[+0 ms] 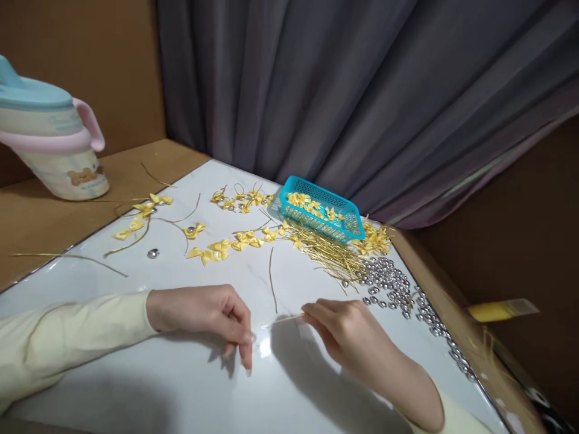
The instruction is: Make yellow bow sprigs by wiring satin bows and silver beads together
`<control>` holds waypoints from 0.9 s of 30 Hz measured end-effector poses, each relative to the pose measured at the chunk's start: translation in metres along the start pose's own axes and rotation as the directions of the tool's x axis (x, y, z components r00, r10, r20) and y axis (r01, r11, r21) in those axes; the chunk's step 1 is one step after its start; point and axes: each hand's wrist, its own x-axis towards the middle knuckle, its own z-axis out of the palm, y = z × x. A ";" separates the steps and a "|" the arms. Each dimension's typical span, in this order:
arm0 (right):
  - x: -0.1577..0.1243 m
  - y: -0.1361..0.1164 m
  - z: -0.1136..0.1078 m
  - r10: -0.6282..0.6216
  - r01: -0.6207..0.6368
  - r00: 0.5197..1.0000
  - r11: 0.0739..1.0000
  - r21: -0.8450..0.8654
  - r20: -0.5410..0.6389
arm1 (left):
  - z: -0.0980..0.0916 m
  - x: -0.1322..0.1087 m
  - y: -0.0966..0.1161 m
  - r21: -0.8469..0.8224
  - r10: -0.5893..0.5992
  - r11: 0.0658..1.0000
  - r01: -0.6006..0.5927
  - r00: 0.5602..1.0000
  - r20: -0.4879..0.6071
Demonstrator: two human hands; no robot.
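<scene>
My right hand [346,328] pinches one end of a short gold cord [284,318] between thumb and fingertips. The cord's other end points left toward my left hand [215,319]. That hand hovers just above the white board, its thumb pressed against a finger. Something tiny and pale may be at those fingertips, too small to make out. Beyond the hands a single gold cord [272,280] lies loose on the board. Past it a row of yellow ribbon bows [242,242] stretches toward a pile of gold cords [332,253].
A blue plastic basket [357,226] with yellow bows stands at the back. Silver beads [389,280] spread along the right edge, and one silver bead [153,254] lies at left. Bows on cords [143,211] lie at left. A lidded cup [67,150] stands far left.
</scene>
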 end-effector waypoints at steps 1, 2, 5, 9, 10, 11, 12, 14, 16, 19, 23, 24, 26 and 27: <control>-0.005 -0.005 0.001 -0.054 0.052 0.998 0.997 -0.055 -0.042 | 0.002 0.001 0.005 0.043 -0.010 0.999 0.009 1.000 0.027; -0.009 -0.011 0.002 -0.120 0.111 0.990 0.988 -0.108 -0.080 | 0.005 0.002 0.010 0.077 -0.015 0.997 0.013 0.999 0.036; -0.012 -0.026 0.004 -0.275 0.224 0.946 0.937 -0.268 -0.170 | 0.019 0.014 0.026 0.143 -0.011 0.990 0.011 1.000 -0.002; -0.012 -0.029 0.002 -0.280 0.161 0.923 0.905 -0.393 -0.265 | 0.034 0.032 0.047 0.404 -0.035 0.915 0.015 0.999 0.042; -0.014 -0.026 0.000 -0.270 0.145 0.922 0.906 -0.398 -0.279 | 0.036 0.035 0.051 0.467 -0.022 0.884 0.003 0.999 0.034; -0.016 -0.023 -0.002 -0.261 0.137 0.923 0.909 -0.393 -0.282 | 0.038 0.037 0.055 0.526 0.007 0.851 -0.016 1.000 0.019; -0.019 -0.020 -0.003 -0.250 0.136 0.928 0.917 -0.374 -0.277 | 0.038 0.038 0.058 0.575 0.037 0.818 -0.033 0.999 0.003; -0.024 -0.013 -0.007 -0.216 0.133 0.942 0.943 -0.305 -0.258 | 0.037 0.039 0.062 0.621 0.067 0.783 -0.035 0.997 -0.028; -0.029 -0.006 -0.008 -0.156 0.102 0.960 0.968 -0.228 -0.233 | 0.035 0.040 0.062 0.577 0.044 0.817 -0.001 0.997 -0.060; -0.034 0.002 -0.005 -0.081 0.052 0.969 0.991 -0.127 -0.232 | 0.032 0.044 0.058 0.362 -0.006 0.932 0.019 0.999 -0.038; -0.035 0.005 0.008 -0.024 0.022 0.956 1.000 -0.011 -0.294 | 0.035 0.055 0.047 0.018 0.045 0.999 -0.044 0.997 -0.064; -0.034 0.004 0.012 -0.010 0.016 0.951 1.000 0.015 -0.310 | 0.037 0.058 0.044 -0.044 0.056 0.997 -0.061 0.993 -0.099; -0.033 0.004 0.021 0.033 -0.007 0.945 0.997 0.083 -0.324 | 0.042 0.063 0.038 -0.130 0.064 0.987 -0.090 0.979 -0.192; -0.033 0.004 0.026 0.065 -0.027 0.944 0.992 0.121 -0.323 | 0.045 0.065 0.036 -0.153 0.070 0.982 -0.109 0.968 -0.242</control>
